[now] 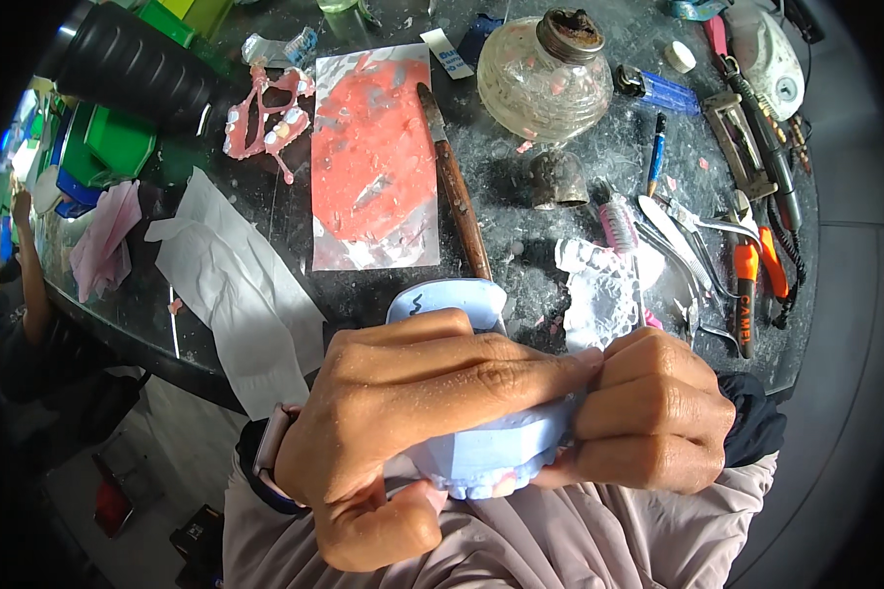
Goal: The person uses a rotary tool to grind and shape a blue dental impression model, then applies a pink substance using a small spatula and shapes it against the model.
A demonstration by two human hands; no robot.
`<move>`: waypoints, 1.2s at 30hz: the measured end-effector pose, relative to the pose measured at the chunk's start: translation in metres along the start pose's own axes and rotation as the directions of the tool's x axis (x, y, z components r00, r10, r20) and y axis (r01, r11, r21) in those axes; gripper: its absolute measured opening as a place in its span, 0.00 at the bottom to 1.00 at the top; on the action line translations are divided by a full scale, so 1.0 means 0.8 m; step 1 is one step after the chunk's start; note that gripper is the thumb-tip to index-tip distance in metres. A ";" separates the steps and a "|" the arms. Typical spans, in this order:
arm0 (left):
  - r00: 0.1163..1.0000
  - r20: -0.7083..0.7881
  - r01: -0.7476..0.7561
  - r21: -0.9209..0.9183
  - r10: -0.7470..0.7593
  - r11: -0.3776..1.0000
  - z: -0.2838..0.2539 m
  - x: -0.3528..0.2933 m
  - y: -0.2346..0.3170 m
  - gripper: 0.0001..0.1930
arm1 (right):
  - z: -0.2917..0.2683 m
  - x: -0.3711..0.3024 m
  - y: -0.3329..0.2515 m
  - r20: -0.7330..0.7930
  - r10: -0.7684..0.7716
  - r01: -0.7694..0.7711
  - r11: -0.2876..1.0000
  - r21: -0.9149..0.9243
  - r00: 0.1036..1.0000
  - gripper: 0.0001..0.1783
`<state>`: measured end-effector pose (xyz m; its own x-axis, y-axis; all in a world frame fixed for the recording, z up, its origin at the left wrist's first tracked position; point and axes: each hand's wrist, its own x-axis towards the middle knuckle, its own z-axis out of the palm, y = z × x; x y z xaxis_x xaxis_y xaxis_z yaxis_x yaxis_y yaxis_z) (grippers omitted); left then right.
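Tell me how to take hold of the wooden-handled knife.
Grip the knife by its wooden handle, probably coming from the right: that end slants toward the wearer, the metal blade points away, and the pink-smeared sheet is on its left.

The dental cast (501,442) is showing pale blue — the waxy sheet (373,167) is gleaming coral pink with grey patches, the bench (521,245) is looking black with whitish speckles, and the knife handle (463,211) is showing reddish brown.

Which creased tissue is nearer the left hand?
The long, thin white tissue, ending beside the left hand; the small, folded pink tissue lies farther left.
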<state>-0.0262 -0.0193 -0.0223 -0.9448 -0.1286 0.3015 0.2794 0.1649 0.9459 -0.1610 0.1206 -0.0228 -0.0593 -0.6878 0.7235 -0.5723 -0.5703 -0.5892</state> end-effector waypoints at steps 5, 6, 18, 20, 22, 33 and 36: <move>1.000 0.001 0.031 -0.022 -0.031 0.999 0.000 -0.001 0.000 0.37 | -0.001 0.000 0.003 0.033 0.015 -0.013 0.999 -0.047 0.999 0.13; 1.000 0.003 0.019 -0.040 -0.019 0.999 -0.001 -0.002 -0.002 0.37 | -0.001 0.001 0.002 0.033 0.018 -0.017 0.999 -0.048 0.999 0.13; 0.999 0.016 0.047 -0.037 -0.046 0.998 -0.003 0.001 0.002 0.37 | 0.006 -0.001 0.007 -0.035 0.022 -0.024 0.997 -0.080 0.999 0.13; 0.999 0.013 0.047 -0.040 -0.046 0.998 -0.002 0.000 0.002 0.37 | 0.007 -0.001 0.007 -0.051 0.016 -0.020 0.996 -0.091 0.999 0.13; 0.999 0.005 0.044 -0.044 -0.044 0.998 -0.003 0.000 0.004 0.38 | 0.006 0.000 0.006 -0.035 0.018 -0.021 0.997 -0.078 0.999 0.13; 0.999 -0.030 0.044 -0.063 -0.046 0.997 0.002 0.001 0.000 0.39 | 0.004 0.000 0.007 -0.020 0.029 -0.031 0.995 -0.091 0.999 0.14; 0.998 -0.007 0.058 -0.081 -0.059 0.995 0.000 0.002 0.000 0.39 | 0.005 -0.001 0.010 -0.037 0.013 -0.017 0.995 -0.099 0.999 0.15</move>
<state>-0.0274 -0.0198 -0.0218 -0.9584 -0.1448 0.2458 0.2366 0.0778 0.9685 -0.1624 0.1150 -0.0293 -0.0969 -0.6786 0.7281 -0.6492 -0.5114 -0.5630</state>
